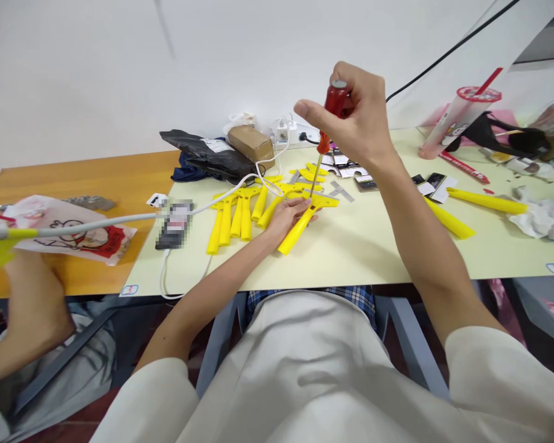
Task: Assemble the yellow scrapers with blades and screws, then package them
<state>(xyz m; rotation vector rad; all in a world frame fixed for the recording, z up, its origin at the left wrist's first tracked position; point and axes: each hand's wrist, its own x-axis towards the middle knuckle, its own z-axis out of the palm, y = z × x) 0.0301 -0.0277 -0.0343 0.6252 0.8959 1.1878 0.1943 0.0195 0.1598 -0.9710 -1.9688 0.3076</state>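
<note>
My left hand is closed around a yellow plastic scraper just above the table, its hollow handle slanting down toward me. Gripped in my raised right hand is a screwdriver with a red handle. The thumb sticks out to the left, and the other fingers wrap the handle. Its shaft runs down to the scraper's head, where the tip appears to touch; the exact contact is too small to make out. Several more yellow scrapers lie left of my left hand. Flat grey metal pieces rest behind the scraper.
A pixelated phone-like object with a white cable lies left. Behind are a black plastic bag, a cardboard box and small black-and-white packets. Rightward stand a drink cup and crumpled tissue. Another person's arm is at far left.
</note>
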